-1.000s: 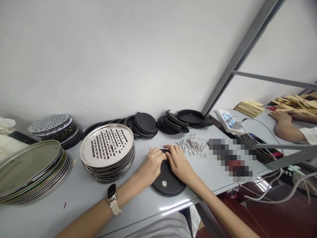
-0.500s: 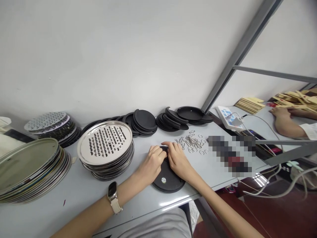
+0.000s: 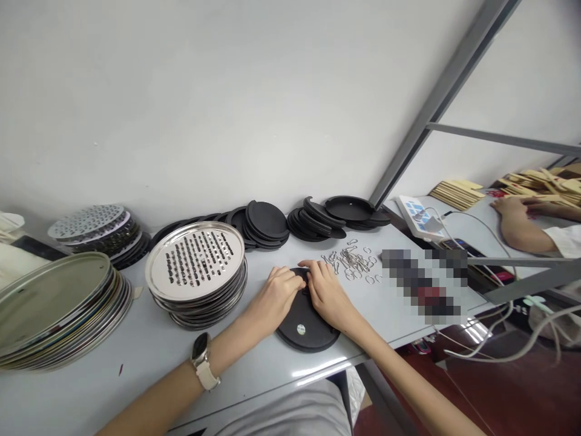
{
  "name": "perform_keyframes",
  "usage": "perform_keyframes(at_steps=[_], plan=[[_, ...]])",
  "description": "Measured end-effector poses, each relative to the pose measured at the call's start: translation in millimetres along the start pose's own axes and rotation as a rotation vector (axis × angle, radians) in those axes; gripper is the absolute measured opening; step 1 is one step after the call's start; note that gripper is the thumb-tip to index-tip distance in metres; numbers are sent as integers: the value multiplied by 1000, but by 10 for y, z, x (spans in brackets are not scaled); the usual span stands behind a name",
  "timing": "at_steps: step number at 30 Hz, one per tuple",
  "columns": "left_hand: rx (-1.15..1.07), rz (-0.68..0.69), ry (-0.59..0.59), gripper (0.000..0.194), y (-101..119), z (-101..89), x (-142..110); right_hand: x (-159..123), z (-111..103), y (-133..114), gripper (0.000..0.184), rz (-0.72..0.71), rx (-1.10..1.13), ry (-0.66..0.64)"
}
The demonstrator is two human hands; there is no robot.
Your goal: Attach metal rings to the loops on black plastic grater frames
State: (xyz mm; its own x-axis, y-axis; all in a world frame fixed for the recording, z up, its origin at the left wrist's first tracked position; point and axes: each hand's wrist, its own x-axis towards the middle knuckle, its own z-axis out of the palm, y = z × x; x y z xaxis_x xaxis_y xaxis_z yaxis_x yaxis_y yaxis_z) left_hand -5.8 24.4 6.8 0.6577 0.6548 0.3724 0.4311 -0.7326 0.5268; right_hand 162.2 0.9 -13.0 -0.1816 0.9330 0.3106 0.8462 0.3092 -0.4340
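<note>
A round black disc point(image 3: 305, 321) with a small round sticker lies flat on the table near its front edge. At its far rim, my left hand point(image 3: 280, 292) is closed with the fingertips pinched together; whatever is between them is hidden. Close beside it, my right hand point(image 3: 327, 293) grips the disc's far right side, its fingers curled over the rim. A loose pile of small metal rings and clips point(image 3: 353, 261) lies just beyond my right hand.
Stacked perforated metal trays point(image 3: 195, 266) stand left of my hands, with larger oval trays point(image 3: 54, 303) farther left. Black round parts point(image 3: 267, 220) line the wall. A grey metal post point(image 3: 422, 130) rises at right; beyond it, another person's hand point(image 3: 511, 208) rests near wooden pieces.
My left hand and wrist have shifted very slightly left and down. The right hand stays at the disc's far rim, and the disc has barely moved.
</note>
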Motion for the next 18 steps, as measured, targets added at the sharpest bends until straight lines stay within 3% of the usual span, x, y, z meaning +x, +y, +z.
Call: perform_keyframes(at_steps=[18], plan=[[-76, -70, 10, 18, 16, -63, 56, -3, 18, 24, 24, 16, 67, 46]])
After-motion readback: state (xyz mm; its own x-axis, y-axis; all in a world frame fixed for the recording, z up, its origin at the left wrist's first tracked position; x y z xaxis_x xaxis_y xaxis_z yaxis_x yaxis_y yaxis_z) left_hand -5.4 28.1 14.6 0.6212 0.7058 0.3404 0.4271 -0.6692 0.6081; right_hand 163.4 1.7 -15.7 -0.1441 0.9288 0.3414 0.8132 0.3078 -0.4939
